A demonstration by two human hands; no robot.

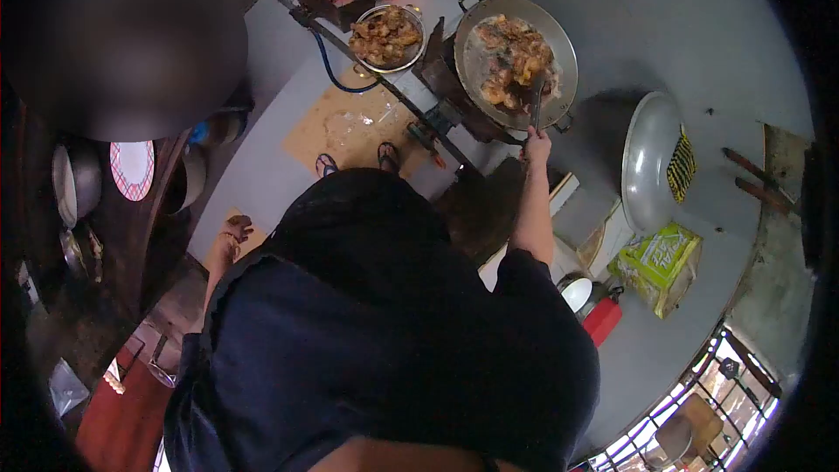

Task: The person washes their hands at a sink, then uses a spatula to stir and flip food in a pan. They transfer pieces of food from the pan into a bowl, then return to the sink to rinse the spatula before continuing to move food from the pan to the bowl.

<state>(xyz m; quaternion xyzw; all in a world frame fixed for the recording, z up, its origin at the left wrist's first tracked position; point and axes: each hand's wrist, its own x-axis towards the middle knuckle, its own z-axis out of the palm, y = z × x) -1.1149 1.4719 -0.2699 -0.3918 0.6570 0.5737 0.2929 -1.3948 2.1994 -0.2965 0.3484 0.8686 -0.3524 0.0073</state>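
The long-handled cooking utensil (537, 98) stands with its head among browned meat pieces (517, 45) inside the two-handled wok (566, 52); head shape is obscured. Risk, as judged: abrupt stirring could splash hot fat onto the right hand (536, 149); hard sideways pressure might tip the wok. The utensil's long axis runs forward from the right hand, head pointing away from the body. Right fingers wrap it; the left hand (235, 230) hangs well apart, fingers loosely bent, apparently unladen.

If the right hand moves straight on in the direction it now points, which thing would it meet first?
Probably the pan, at its near rim; depth is unclear, so the right hand may pass above it.
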